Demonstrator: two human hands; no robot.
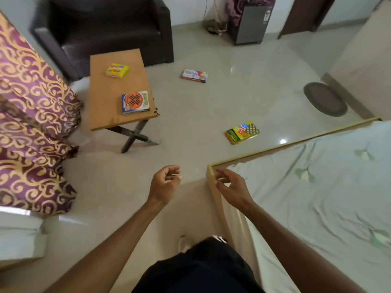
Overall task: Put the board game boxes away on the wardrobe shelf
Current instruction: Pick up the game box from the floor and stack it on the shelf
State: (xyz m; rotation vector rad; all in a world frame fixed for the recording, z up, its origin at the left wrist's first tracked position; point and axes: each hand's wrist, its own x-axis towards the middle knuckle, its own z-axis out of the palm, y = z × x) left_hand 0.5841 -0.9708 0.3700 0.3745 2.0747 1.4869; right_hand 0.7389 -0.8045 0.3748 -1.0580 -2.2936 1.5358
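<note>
Beige floor (pixel 211 106) — both grips (pixel 165 185) (pixel 231 187) slack, empty

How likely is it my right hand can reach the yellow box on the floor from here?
Probably not yet: the right hand hangs empty by the bed corner, the yellow box lies well ahead. Bare floor between, so stepping forward and bending should do.

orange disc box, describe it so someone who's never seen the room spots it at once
Find the wooden table in front of the dark armchair. Two boxes lie on it: the orange disc box sits at its near right corner. It is larger than the yellow box farther back, and its lid shows an orange disc.
</note>
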